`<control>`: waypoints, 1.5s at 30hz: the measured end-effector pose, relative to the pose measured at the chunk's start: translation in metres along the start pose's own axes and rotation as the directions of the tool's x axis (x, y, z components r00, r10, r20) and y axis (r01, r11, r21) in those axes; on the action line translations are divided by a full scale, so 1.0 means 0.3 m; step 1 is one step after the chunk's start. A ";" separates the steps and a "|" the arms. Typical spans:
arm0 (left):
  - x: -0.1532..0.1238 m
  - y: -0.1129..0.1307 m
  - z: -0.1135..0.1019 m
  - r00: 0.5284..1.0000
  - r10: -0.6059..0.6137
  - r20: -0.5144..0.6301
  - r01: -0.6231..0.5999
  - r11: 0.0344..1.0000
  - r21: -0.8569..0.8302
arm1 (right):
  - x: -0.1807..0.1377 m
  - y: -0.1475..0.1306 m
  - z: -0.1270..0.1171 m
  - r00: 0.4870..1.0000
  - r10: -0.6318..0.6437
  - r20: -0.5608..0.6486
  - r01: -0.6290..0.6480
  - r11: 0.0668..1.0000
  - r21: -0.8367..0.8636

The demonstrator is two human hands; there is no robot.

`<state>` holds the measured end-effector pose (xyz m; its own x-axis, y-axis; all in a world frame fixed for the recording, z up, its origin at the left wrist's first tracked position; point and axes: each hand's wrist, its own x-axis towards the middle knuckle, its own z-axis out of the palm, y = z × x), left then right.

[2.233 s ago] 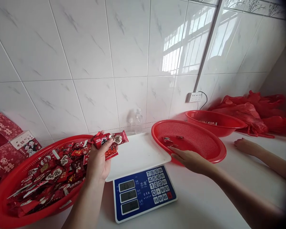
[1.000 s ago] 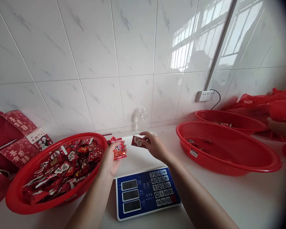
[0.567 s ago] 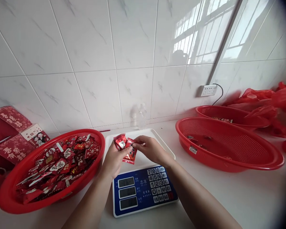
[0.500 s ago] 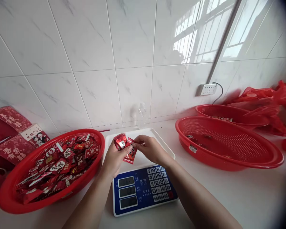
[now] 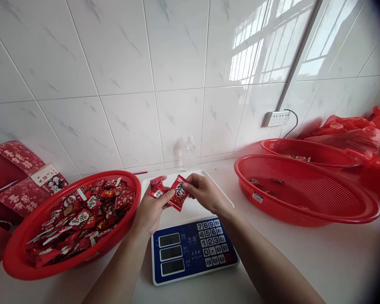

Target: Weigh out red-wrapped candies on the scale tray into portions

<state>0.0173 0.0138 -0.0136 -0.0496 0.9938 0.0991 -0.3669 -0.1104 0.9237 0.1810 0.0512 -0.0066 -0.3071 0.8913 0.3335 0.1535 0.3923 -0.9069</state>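
Left hand (image 5: 150, 209): closed round a bunch of sweet packets (image 5: 156, 188). Right hand (image 5: 204, 194): pinches single packet (image 5: 178, 195) by its edge, over scale pan (image 5: 193, 211). Best peeled off singly, bunch held firm.

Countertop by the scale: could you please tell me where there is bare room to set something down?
Bare counter lies before the near mesh basket, right of the scale keypad. The white scale pan is bare beneath the left hand and right hand holding candy packets. Left is crowded: the candy-filled basket nearly meets the pan.
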 end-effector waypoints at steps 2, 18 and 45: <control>0.007 -0.002 -0.004 1.000 -0.001 -0.030 0.001 1.000 -0.008 | 0.009 0.021 -0.019 0.999 -0.003 -0.048 -0.001 0.996 -0.088; 0.017 0.029 -0.030 1.000 0.002 -0.027 0.000 0.997 0.074 | -0.022 0.016 -0.053 0.951 0.141 0.274 0.116 0.659 -0.743; 0.031 0.005 -0.061 0.989 0.105 0.107 -0.149 0.784 0.602 | 0.027 0.061 -0.032 0.983 0.085 -0.160 -0.110 0.982 -0.155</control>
<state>-0.0007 0.0226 -0.0181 0.0123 0.9719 0.2349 0.2790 -0.2289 0.9326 0.1905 0.0678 -0.0179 -0.1389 0.9462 0.2922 0.3300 0.3224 -0.8872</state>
